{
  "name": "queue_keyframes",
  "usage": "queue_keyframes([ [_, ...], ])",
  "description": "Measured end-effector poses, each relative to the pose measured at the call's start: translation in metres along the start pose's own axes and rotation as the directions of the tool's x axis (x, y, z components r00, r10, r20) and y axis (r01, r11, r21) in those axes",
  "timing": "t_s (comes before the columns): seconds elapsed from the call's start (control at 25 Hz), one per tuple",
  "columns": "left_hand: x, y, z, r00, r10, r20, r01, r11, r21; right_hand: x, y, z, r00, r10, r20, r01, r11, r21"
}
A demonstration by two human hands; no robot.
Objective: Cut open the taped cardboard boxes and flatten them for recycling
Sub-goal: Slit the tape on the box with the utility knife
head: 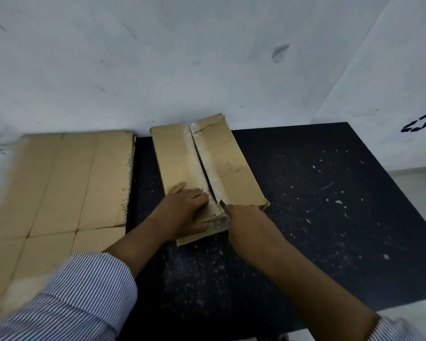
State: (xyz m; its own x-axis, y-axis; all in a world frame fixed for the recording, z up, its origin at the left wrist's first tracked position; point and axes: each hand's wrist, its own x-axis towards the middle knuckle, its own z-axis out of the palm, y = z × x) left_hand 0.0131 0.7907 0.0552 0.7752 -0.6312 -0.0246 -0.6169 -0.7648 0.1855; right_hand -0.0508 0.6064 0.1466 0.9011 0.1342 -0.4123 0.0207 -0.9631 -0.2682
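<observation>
A long brown cardboard box (234, 166) lies on the black table (317, 205), its far end against the wall. Clear tape runs down its centre seam, and the seam is split open along most of its length. My left hand (185, 212) presses flat on the box's left flap near the front end, thumb over the front edge. My right hand (246, 217) grips a knife (223, 205) whose blade sits in the seam at the box's near end. The knife's handle is hidden inside my fist.
Flattened cardboard (67, 183) in several creased panels covers the table's left side. A white wall stands right behind the table. A white surface with a black recycling mark (419, 123) is at the right. The table's right part carries small white specks.
</observation>
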Motion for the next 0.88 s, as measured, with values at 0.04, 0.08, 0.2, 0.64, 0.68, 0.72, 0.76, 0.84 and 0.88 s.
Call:
queue_keyframes([
  [0.04, 0.001, 0.001, 0.0, 1.0, -0.011, -0.002, 0.011, 1.0, 0.015, -0.002, 0.002, 0.002, 1.0, 0.016, 0.013, -0.016, 1.0, 0.0],
  [0.08, 0.002, 0.001, 0.0, 1.0, -0.018, 0.01, 0.017, 0.999, 0.035, -0.007, 0.005, 0.003, 0.999, 0.036, 0.034, -0.036, 0.999, -0.003],
  [0.2, 0.005, 0.001, 0.0, 0.999, -0.021, 0.047, 0.019, 0.998, 0.057, -0.022, 0.018, 0.009, 1.0, 0.023, -0.004, -0.023, 1.0, 0.022],
  [0.64, 0.046, -0.005, -0.026, 0.961, 0.079, 0.265, -0.102, 0.992, 0.074, -0.024, 0.024, 0.027, 0.99, 0.041, -0.135, -0.01, 0.976, 0.216],
  [0.68, 0.052, -0.007, -0.031, 0.937, 0.067, 0.343, -0.089, 0.995, 0.05, -0.026, 0.024, 0.028, 0.989, 0.035, -0.145, -0.006, 0.979, 0.202],
  [0.72, 0.056, -0.01, -0.036, 0.912, 0.058, 0.406, -0.066, 0.998, 0.007, -0.027, 0.024, 0.03, 0.989, 0.029, -0.144, -0.001, 0.982, 0.19],
  [0.76, 0.059, -0.014, -0.04, 0.898, 0.06, 0.436, -0.04, 0.998, -0.054, -0.027, 0.025, 0.032, 0.991, 0.026, -0.132, -0.001, 0.983, 0.185],
  [0.84, 0.064, -0.021, -0.044, 0.909, 0.099, 0.405, -0.024, 0.982, -0.187, -0.026, 0.027, 0.034, 0.994, 0.041, -0.097, -0.022, 0.981, 0.194],
  [0.88, 0.065, -0.023, -0.043, 0.917, 0.118, 0.381, -0.029, 0.972, -0.231, -0.025, 0.029, 0.034, 0.995, 0.051, -0.088, -0.032, 0.979, 0.203],
])
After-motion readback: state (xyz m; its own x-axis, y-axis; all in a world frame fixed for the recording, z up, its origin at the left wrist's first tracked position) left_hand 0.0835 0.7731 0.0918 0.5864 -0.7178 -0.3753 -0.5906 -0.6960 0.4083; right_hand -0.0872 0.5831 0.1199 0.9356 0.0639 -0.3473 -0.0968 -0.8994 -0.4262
